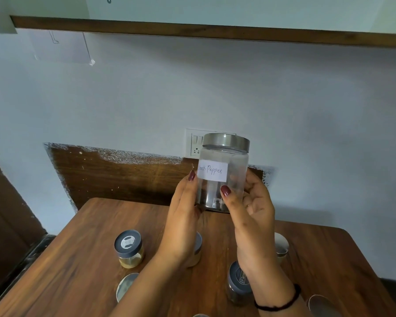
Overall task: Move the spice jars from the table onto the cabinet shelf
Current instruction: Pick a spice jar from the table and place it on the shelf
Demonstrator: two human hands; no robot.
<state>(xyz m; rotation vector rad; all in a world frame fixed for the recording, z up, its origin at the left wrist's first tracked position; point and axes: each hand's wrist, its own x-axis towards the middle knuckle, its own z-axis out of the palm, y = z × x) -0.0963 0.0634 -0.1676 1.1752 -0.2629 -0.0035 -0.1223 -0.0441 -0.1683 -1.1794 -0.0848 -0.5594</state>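
Gripping a clear, steel-lidded pepper jar [223, 175] from both sides, the left hand [183, 216] and right hand [254, 209] held it upright above the far edge of the table [82, 259]. The right thumb pressed its front, with fingers curled round its right side. On the wood below, a grey-lidded jar [129, 248] stood left of the left hand, another jar [198, 248] sat partly hidden behind that hand, and a dark-lidded jar [238, 282] sat beneath the right wrist. The cabinet shelf [215, 33] ran well above both hands.
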